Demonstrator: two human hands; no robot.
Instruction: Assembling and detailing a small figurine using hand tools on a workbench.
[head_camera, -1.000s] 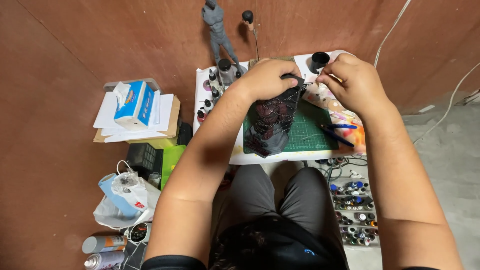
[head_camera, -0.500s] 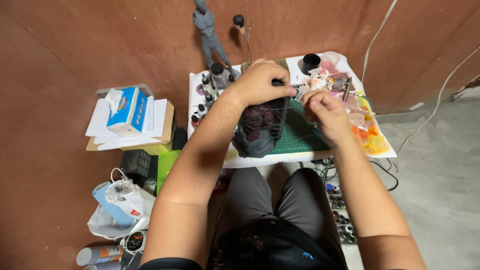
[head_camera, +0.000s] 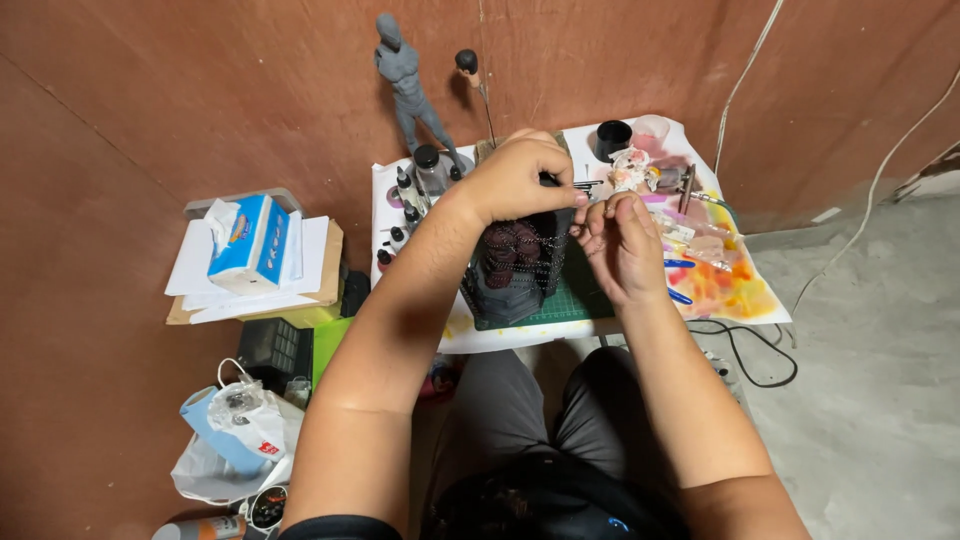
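Gripping the top of a dark figure piece (head_camera: 515, 268) wrapped in fine chain, the left hand (head_camera: 520, 180) closes over it above the green cutting mat (head_camera: 570, 305) near the front edge of the small white table (head_camera: 480, 335). The right hand (head_camera: 622, 245) sits just beside it, fingertips pinched at the chain — what they hold is too small to tell. Paint bottles (head_camera: 415, 195) crowd the table's left edge, with a grey humanoid statue (head_camera: 408, 85) at the back left corner. A black cup (head_camera: 612, 138) stands at the back edge, and paint-stained paper (head_camera: 725, 285) with blue-handled tools (head_camera: 680, 280) covers the right side. Off the table to the left, a blue tissue box (head_camera: 250, 240) rests on stacked papers — below it lies a white plastic bag (head_camera: 235, 430).
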